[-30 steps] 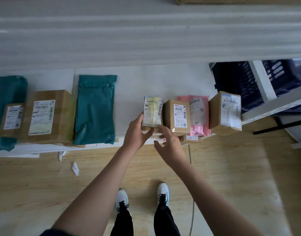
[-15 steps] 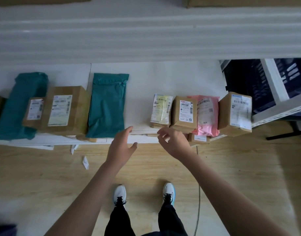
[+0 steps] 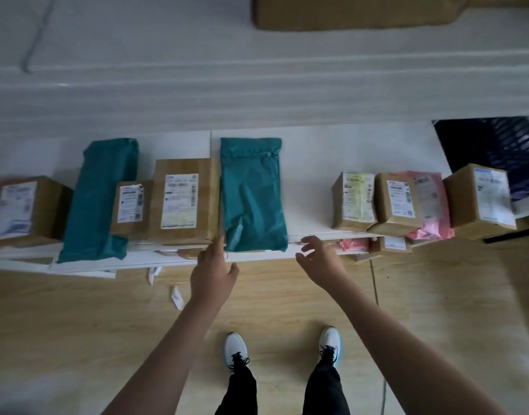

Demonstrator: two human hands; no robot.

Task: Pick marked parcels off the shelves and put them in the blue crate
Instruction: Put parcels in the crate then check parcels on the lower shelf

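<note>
**Both hands empty at the teal mailer on the shelf edge**

Taking the teal mailer [image 3: 252, 194] as the landmark: directly to its left, touching it, stands a tall brown box [image 3: 183, 202] with a white label, and further left a smaller box [image 3: 130, 206] leans against a second teal bag [image 3: 100, 199]. The left hand [image 3: 212, 272] is just below the mailer's near-left corner, fingers straight and spread, index tip at the corner, gripping nothing. The mailer lies flat, its long axis running from the shelf's [image 3: 311, 187] front edge back toward the wall, sealed fold at the far end, near end slightly overhanging the edge. It looks like a soft plastic pouch: probably light, floppy and somewhat slick, so pinching the overhanging near end, or taking both long sides, seems the safer hold. No label shows on it, so whether it is marked cannot be told. The right hand [image 3: 321, 259] hovers below and right of the mailer, fingers loosely curled, empty. Well to the right sits a yellow-labelled box [image 3: 353, 200], and beyond that the blue crate [image 3: 502, 145]
</note>
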